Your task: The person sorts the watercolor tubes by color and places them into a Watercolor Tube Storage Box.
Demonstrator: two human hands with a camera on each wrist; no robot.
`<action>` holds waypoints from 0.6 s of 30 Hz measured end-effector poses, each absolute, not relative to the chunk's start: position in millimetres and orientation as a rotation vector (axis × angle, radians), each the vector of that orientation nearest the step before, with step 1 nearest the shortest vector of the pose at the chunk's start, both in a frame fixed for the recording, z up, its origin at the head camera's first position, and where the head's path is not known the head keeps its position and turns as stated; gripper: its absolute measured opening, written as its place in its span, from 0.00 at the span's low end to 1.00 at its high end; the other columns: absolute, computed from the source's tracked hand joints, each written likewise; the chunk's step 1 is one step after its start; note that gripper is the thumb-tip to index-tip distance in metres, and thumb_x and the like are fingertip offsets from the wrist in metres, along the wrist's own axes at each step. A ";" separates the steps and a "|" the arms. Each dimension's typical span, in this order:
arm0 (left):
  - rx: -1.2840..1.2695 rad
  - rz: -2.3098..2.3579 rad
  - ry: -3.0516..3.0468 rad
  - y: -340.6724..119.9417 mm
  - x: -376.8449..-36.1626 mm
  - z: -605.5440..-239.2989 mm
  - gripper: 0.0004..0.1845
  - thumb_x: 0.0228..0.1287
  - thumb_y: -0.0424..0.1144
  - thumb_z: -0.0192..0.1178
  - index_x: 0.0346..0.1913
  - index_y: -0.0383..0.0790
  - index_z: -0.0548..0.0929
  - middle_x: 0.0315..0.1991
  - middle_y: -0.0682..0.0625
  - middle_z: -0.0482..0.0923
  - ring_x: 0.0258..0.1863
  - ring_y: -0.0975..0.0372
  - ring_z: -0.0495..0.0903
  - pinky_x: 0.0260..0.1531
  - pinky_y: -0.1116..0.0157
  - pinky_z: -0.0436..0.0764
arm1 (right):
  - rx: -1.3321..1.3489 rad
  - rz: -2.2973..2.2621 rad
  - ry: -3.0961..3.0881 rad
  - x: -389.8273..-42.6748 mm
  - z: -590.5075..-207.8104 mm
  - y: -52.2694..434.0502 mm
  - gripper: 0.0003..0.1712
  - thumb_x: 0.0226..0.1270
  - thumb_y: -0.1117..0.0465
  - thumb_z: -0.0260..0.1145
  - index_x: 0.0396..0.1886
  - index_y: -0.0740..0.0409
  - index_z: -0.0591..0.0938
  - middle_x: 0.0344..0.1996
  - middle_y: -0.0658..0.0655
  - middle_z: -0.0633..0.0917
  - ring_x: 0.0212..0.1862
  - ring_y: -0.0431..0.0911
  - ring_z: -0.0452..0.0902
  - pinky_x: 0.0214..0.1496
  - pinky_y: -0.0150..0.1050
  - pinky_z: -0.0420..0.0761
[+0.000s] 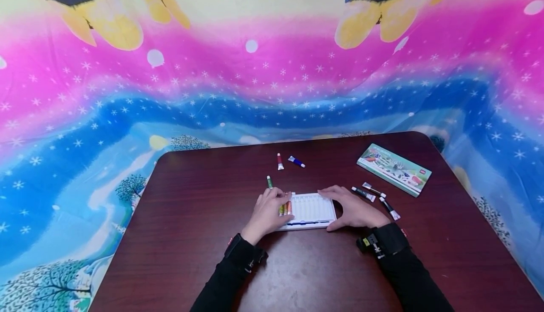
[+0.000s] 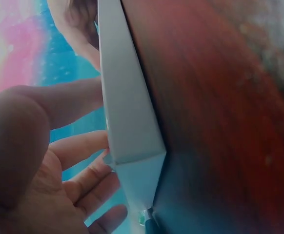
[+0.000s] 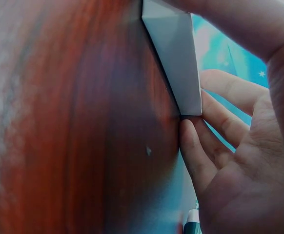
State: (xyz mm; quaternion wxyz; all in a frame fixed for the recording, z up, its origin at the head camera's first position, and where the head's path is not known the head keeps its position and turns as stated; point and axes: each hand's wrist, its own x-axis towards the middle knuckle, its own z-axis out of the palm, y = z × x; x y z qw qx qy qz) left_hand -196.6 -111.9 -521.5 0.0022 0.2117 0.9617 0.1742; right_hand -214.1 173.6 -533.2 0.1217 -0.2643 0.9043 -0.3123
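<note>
Hands are seen from the head view at both ends of a white ridged tray: the left hand is curled over the tubes at its end, the right hand laid relaxed against the other. Bare dark tabletop lies beyond each wrist.

Left wrist view: relaxed fingers touch the tray's smooth wall; the tubes are hidden.

Right wrist view: fingertips meet the tray corner; a tube is cut off below.

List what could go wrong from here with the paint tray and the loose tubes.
1. The white tray is light and held only at its two ends by the left hand and right hand; a push could slide it and shake the tubes in it.
2. Loose tubes lie right beside the right hand, so a sweep of the wrist may roll them across the table.
</note>
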 end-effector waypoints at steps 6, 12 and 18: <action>0.589 0.474 3.072 -107.0 -192.5 -519.1 0.33 0.56 0.56 0.66 0.65 0.54 0.74 0.51 0.51 0.71 0.51 0.57 0.65 0.46 0.60 0.65 | -0.771 -0.916 2.646 -214.8 -533.8 173.5 0.58 0.38 0.37 0.79 0.71 0.43 0.66 0.65 0.49 0.68 0.63 0.47 0.63 0.60 0.52 0.71; 0.561 0.318 3.136 -102.4 -188.9 -514.4 0.31 0.57 0.59 0.63 0.64 0.58 0.75 0.47 0.49 0.71 0.48 0.56 0.66 0.43 0.59 0.66 | -0.766 -0.934 2.635 -214.5 -535.6 175.6 0.58 0.39 0.37 0.79 0.72 0.43 0.65 0.65 0.49 0.68 0.63 0.47 0.62 0.60 0.50 0.71; 0.562 0.291 3.148 -103.7 -185.1 -515.1 0.32 0.57 0.61 0.63 0.65 0.58 0.74 0.46 0.50 0.71 0.46 0.57 0.66 0.42 0.61 0.65 | -0.777 -0.920 2.644 -214.7 -539.2 174.6 0.57 0.38 0.36 0.79 0.72 0.43 0.66 0.65 0.49 0.68 0.63 0.47 0.63 0.59 0.51 0.72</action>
